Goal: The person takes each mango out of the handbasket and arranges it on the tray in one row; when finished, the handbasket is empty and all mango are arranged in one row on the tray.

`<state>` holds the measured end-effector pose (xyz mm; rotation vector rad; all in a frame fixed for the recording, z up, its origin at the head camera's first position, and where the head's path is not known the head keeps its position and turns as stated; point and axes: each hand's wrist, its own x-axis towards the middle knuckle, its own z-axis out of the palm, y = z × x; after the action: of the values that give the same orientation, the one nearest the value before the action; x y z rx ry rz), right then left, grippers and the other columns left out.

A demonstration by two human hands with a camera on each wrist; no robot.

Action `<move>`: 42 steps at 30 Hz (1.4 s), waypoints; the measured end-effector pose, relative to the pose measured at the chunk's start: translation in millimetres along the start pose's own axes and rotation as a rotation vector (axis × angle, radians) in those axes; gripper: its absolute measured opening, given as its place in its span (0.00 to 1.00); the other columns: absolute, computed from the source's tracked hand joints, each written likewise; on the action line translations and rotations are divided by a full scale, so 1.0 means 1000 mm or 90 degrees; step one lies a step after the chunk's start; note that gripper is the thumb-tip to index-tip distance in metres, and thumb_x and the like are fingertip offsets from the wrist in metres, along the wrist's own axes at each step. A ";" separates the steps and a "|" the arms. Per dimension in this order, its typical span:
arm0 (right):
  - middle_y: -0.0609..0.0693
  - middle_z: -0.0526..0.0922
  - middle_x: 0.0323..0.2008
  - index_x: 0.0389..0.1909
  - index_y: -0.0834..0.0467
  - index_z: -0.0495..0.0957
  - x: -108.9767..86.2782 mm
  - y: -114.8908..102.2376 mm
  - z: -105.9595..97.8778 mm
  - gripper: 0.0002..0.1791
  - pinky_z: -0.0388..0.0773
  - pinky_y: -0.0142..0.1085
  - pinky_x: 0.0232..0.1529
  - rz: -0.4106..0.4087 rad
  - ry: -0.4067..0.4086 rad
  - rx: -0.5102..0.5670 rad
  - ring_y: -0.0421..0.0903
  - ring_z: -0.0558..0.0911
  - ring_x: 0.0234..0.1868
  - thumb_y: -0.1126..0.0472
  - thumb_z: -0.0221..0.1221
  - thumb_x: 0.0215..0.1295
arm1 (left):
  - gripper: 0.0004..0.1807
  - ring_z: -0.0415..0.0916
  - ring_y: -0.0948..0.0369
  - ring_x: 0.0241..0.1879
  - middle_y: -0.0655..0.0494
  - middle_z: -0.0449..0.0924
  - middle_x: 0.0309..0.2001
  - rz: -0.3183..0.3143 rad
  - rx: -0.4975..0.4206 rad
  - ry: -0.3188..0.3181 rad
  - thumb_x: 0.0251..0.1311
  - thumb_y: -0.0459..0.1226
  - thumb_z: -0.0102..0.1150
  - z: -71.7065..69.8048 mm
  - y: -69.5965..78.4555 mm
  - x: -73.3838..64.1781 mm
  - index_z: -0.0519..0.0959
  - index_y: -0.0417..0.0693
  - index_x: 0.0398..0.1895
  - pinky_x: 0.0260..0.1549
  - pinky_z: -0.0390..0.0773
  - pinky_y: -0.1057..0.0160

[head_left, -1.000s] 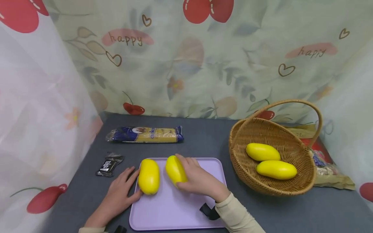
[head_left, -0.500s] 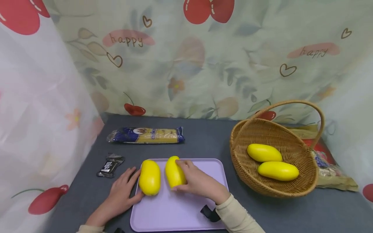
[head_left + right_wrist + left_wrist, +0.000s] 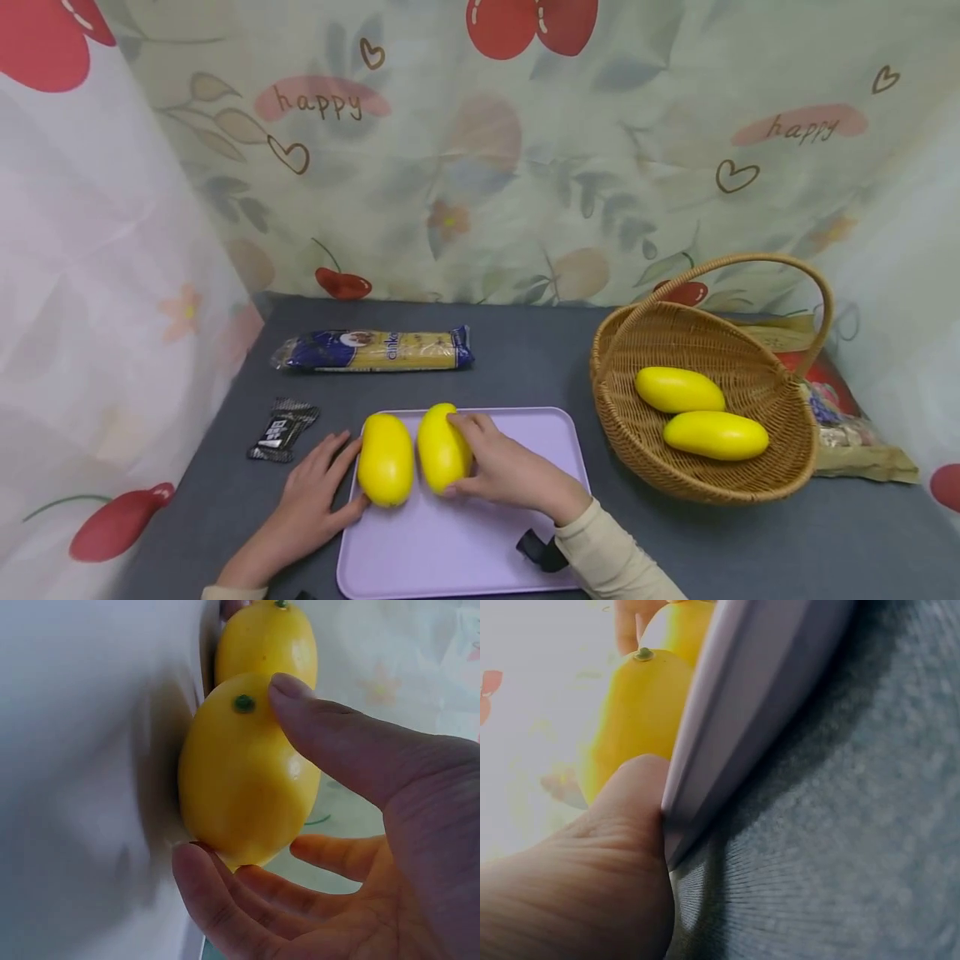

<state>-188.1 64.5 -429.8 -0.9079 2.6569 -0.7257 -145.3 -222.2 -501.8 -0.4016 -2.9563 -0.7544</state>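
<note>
Side by side on a lilac tray (image 3: 450,546) lie two plump yellow mangoes, nearly touching. My right hand (image 3: 510,468) holds the right mango (image 3: 441,450) from its right side. In the right wrist view the thumb lies near the green stem nub of this mango (image 3: 244,769), and the fingertips reach its far end. My left hand (image 3: 318,492) rests at the tray's left edge, fingers extended beside the left mango (image 3: 386,462). The left wrist view shows its thumb (image 3: 634,784) at the tray's rim, close under the mango.
A wicker basket (image 3: 618,433) with a tall handle stands at the right, holding two more yellow mangoes (image 3: 716,435). Behind it lies a bag (image 3: 862,458). A spaghetti pack (image 3: 405,351) lies beyond the tray, and a small black wrapped packet (image 3: 281,429) lies to the left.
The right hand has shifted the right mango leftward, narrowing the gap to the left mango, and it now lies straighter. The left hand has stayed in place.
</note>
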 end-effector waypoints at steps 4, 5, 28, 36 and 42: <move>0.62 0.64 0.63 0.71 0.61 0.54 0.000 0.000 0.002 0.49 0.75 0.38 0.54 0.004 0.010 0.003 0.47 0.76 0.53 0.45 0.67 0.56 | 0.40 0.52 0.40 0.69 0.40 0.59 0.70 -0.006 0.001 -0.005 0.57 0.54 0.61 0.000 0.001 0.001 0.62 0.50 0.71 0.56 0.55 0.31; 0.62 0.64 0.63 0.72 0.61 0.54 0.000 0.000 0.003 0.49 0.75 0.38 0.54 0.006 0.013 0.005 0.48 0.76 0.54 0.44 0.67 0.56 | 0.40 0.51 0.40 0.69 0.40 0.58 0.70 -0.008 0.002 -0.009 0.57 0.54 0.61 -0.001 0.001 0.002 0.62 0.50 0.71 0.57 0.55 0.31; 0.62 0.66 0.61 0.72 0.60 0.52 0.000 -0.001 0.003 0.51 0.76 0.38 0.54 0.008 0.004 -0.011 0.46 0.76 0.50 0.42 0.66 0.55 | 0.40 0.48 0.40 0.70 0.40 0.56 0.71 -0.036 -0.002 -0.051 0.59 0.55 0.58 -0.005 0.003 0.005 0.61 0.49 0.72 0.58 0.50 0.31; 0.62 0.66 0.61 0.72 0.61 0.53 -0.002 -0.001 0.002 0.51 0.74 0.40 0.57 0.001 0.009 -0.023 0.48 0.76 0.53 0.44 0.68 0.54 | 0.40 0.48 0.40 0.70 0.41 0.55 0.72 -0.037 -0.004 -0.056 0.60 0.57 0.56 -0.002 0.000 0.004 0.60 0.51 0.72 0.58 0.50 0.32; 0.63 0.65 0.63 0.73 0.61 0.51 -0.007 -0.002 -0.008 0.53 0.74 0.42 0.58 -0.004 -0.013 -0.039 0.50 0.76 0.56 0.43 0.67 0.54 | 0.40 0.48 0.40 0.70 0.40 0.55 0.71 -0.041 0.000 -0.054 0.59 0.54 0.58 0.000 0.000 0.003 0.61 0.50 0.72 0.58 0.50 0.31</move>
<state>-184.2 70.5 -421.5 -0.9341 2.6731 -0.6360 -147.9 -221.4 -501.0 -0.3485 -3.0622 -0.7617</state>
